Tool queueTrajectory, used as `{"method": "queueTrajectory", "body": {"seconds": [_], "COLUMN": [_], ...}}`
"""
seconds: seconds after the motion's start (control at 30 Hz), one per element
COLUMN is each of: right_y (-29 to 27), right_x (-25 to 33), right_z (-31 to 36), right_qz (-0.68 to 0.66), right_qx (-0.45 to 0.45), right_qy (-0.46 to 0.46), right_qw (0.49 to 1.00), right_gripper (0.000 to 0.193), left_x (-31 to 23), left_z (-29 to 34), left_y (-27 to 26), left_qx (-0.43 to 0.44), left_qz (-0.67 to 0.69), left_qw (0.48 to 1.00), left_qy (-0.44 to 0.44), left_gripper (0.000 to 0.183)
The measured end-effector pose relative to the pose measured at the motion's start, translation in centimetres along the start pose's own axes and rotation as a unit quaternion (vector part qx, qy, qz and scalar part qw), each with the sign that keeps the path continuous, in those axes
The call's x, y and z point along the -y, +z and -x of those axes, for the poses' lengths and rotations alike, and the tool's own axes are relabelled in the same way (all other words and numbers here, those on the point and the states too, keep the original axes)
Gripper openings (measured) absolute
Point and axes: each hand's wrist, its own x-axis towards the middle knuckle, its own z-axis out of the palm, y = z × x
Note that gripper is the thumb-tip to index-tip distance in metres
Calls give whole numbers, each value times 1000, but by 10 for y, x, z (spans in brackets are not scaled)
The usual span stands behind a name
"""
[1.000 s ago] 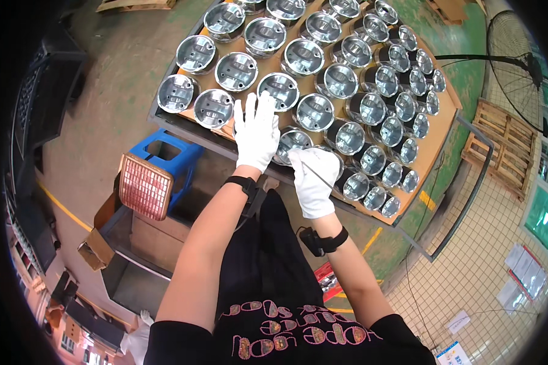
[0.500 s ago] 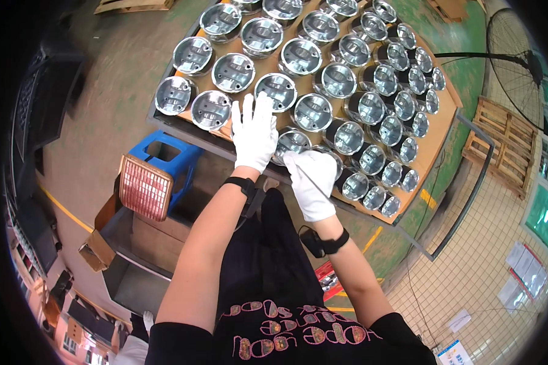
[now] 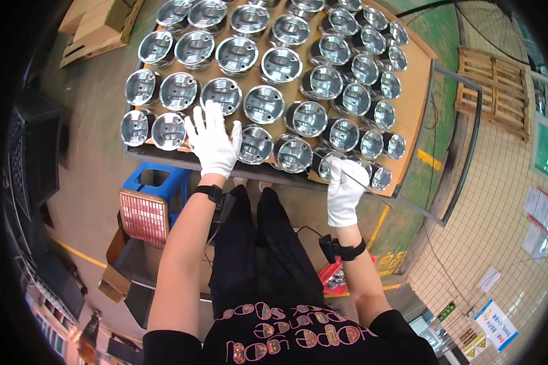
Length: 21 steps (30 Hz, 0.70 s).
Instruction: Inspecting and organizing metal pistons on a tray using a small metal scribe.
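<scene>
Rows of shiny metal pistons point(image 3: 263, 104) stand crown up on a brown board. My left hand point(image 3: 215, 143), in a white glove, is open with its fingers spread at the front row. Its fingertips overlap the lower rim of a second-row piston point(image 3: 221, 91); whether they touch it I cannot tell. My right hand point(image 3: 347, 190), also gloved in white, is closed around a thin dark rod point(image 3: 377, 196). The rod's far end reaches toward the front-row pistons at the right, beside a piston point(image 3: 293, 153). The glove partly covers a piston behind it.
A blue stool point(image 3: 149, 176) with a beaded seat pad point(image 3: 143, 216) stands left of my legs, by an open cardboard box point(image 3: 114, 283). A metal rail point(image 3: 476, 134) bounds the table's right side, with a wooden pallet point(image 3: 493, 91) beyond. A red bag point(image 3: 333, 274) lies on the floor.
The view has shifted, and the pistons sit further left in it. My right hand has moved right along the front row with the rod. My left hand stays open near the same pistons.
</scene>
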Motion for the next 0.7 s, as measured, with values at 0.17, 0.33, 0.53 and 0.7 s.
{"method": "queueTrajectory", "body": {"seconds": [0.17, 0.33, 0.53, 0.7], "right_y": [5, 9, 14, -12], "right_x": [-9, -9, -14, 1], "right_z": [-9, -10, 0, 22], "right_qz": [65, 57, 62, -29], "right_qx": [19, 26, 56, 20], "right_qy": [-14, -22, -17, -8], "right_qw": [998, 998, 996, 999], "right_gripper": [14, 13, 11, 13], "left_x": [-1, -1, -1, 0], "left_z": [-1, -1, -1, 0], "left_y": [2, 5, 6, 6], "left_qx": [-18, -31, -41, -38], "left_qz": [-28, -25, -29, -41], "left_qw": [999, 999, 999, 998], "left_qy": [15, 24, 23, 23], "left_gripper": [63, 66, 64, 64]}}
